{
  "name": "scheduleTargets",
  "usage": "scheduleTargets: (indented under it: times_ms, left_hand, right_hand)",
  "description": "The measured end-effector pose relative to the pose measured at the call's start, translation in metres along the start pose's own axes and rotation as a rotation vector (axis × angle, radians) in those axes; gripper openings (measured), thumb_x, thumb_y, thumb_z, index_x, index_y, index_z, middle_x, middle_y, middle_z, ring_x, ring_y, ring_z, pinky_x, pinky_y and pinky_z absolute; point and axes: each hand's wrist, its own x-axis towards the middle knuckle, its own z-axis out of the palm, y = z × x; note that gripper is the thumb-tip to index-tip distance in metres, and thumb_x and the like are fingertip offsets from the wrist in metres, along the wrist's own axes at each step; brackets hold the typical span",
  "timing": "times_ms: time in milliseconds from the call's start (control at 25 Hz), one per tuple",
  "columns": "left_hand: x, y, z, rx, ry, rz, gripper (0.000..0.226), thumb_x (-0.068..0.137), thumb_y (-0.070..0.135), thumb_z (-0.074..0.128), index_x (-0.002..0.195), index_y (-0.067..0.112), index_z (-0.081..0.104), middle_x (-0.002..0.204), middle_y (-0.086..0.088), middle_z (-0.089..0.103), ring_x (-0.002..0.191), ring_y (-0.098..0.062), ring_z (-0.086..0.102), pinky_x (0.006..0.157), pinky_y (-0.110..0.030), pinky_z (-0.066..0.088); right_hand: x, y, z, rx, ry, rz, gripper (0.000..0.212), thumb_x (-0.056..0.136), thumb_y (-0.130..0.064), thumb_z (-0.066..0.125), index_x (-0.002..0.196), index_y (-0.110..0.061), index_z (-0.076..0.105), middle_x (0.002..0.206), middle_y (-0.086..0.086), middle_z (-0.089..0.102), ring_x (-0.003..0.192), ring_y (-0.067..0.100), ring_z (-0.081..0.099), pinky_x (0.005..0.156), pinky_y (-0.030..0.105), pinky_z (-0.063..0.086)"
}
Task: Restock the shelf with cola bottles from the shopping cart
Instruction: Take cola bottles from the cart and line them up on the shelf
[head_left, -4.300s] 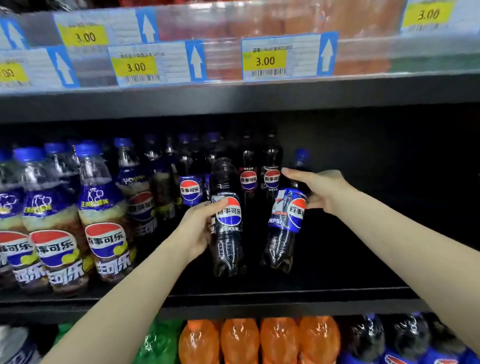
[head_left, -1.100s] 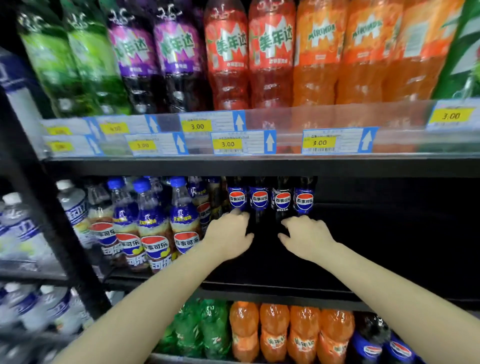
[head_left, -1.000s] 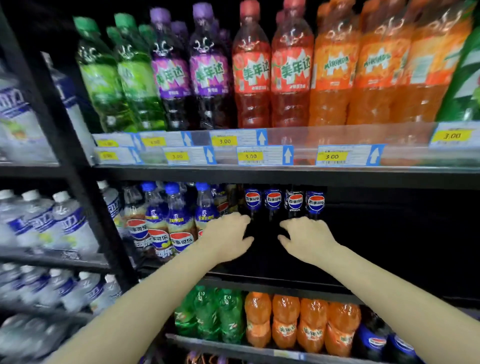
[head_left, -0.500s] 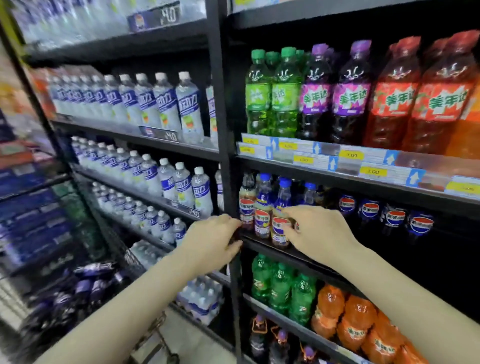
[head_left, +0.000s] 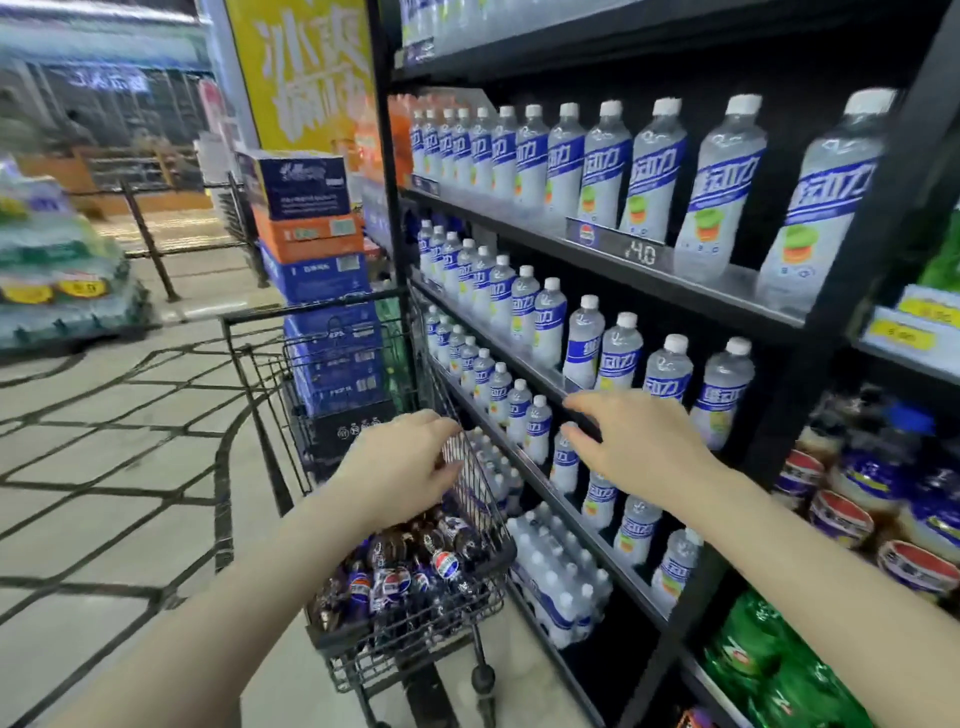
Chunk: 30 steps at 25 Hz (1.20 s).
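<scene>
Over shopping cart (head_left: 415, 613) now, empty hands

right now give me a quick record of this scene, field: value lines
left hand: left hand open, held over the shopping cart, holding nothing
right hand: right hand open, in front of the white-capped bottles, holding nothing
cart contents: cola bottles lying in a heap
behind cart: stacked cartons
far right shelf: blue-capped cola bottles, blurred
floor: tiled floor
</scene>
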Motion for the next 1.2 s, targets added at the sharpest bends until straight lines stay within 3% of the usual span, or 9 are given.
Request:
scheduleTargets:
  times_ms: [200, 360, 440, 560, 680, 760, 1200]
  left_hand:
    - [0.031, -0.099, 0.002, 0.009, 0.003, -0.149, 0.045, 0.095, 0.043, 0.044, 0.135, 0.021, 0.045, 0.134, 0.002, 0.051, 0.120, -0.020, 0.051, 0.094, -0.038, 0.047]
    - [0.052, -0.165, 0.014, 0.037, -0.048, -0.214, 0.043, 0.095, 0.042, 0.044, 0.132, 0.020, 0.047, 0.132, 0.000, 0.052, 0.120, -0.020, 0.051, 0.094, -0.037, 0.048]
    - [0.063, -0.192, 0.023, 0.037, -0.068, -0.224, 0.044, 0.096, 0.043, 0.043, 0.133, 0.021, 0.045, 0.132, 0.002, 0.052, 0.120, -0.019, 0.052, 0.093, -0.037, 0.049]
    - [0.077, -0.221, 0.041, 0.022, -0.124, -0.236, 0.044, 0.097, 0.041, 0.042, 0.135, 0.020, 0.044, 0.132, 0.001, 0.050, 0.120, -0.020, 0.051, 0.093, -0.036, 0.048]
    - [0.088, -0.241, 0.061, 0.022, -0.194, -0.248, 0.041, 0.097, 0.040, 0.041, 0.131, 0.017, 0.046, 0.130, -0.002, 0.051, 0.119, -0.023, 0.051, 0.095, -0.038, 0.046]
    - [0.096, -0.257, 0.078, 0.001, -0.212, -0.262, 0.040, 0.097, 0.039, 0.041, 0.129, 0.016, 0.047, 0.128, -0.002, 0.052, 0.118, -0.024, 0.052, 0.094, -0.038, 0.046]
    - [0.143, -0.344, 0.231, -0.140, -0.306, -0.379, 0.036, 0.095, 0.036, 0.042, 0.126, 0.018, 0.051, 0.121, 0.000, 0.056, 0.112, -0.022, 0.056, 0.091, -0.037, 0.049]
  right_hand:
    - [0.118, -0.053, 0.041, 0.085, -0.060, -0.131, 0.037, 0.098, -0.039, 0.040, 0.130, -0.025, 0.053, 0.125, -0.003, 0.062, 0.111, 0.019, 0.058, 0.080, 0.031, 0.045]
    - [0.188, -0.083, 0.080, 0.108, -0.126, -0.162, 0.041, 0.098, -0.041, 0.040, 0.135, -0.026, 0.048, 0.115, -0.002, 0.066, 0.107, 0.019, 0.060, 0.076, 0.032, 0.045]
    - [0.215, -0.096, 0.103, 0.135, -0.162, -0.168, 0.042, 0.098, -0.040, 0.041, 0.137, -0.025, 0.047, 0.119, 0.000, 0.065, 0.113, 0.020, 0.058, 0.076, 0.031, 0.044]
    - [0.246, -0.109, 0.135, 0.177, -0.209, -0.162, 0.041, 0.097, -0.040, 0.043, 0.134, -0.025, 0.051, 0.120, -0.004, 0.064, 0.114, 0.020, 0.057, 0.085, 0.033, 0.044]
    - [0.270, -0.115, 0.167, 0.195, -0.268, -0.164, 0.035, 0.096, -0.040, 0.044, 0.126, -0.025, 0.056, 0.111, -0.004, 0.068, 0.105, 0.022, 0.060, 0.079, 0.034, 0.044]
    - [0.288, -0.120, 0.194, 0.202, -0.323, -0.162, 0.034, 0.096, -0.039, 0.044, 0.125, -0.025, 0.056, 0.115, -0.004, 0.067, 0.108, 0.022, 0.059, 0.082, 0.033, 0.045]
    - [0.358, -0.156, 0.426, 0.270, -0.714, 0.010, 0.035, 0.093, -0.036, 0.049, 0.122, -0.018, 0.055, 0.120, 0.003, 0.062, 0.107, 0.027, 0.059, 0.084, 0.034, 0.045]
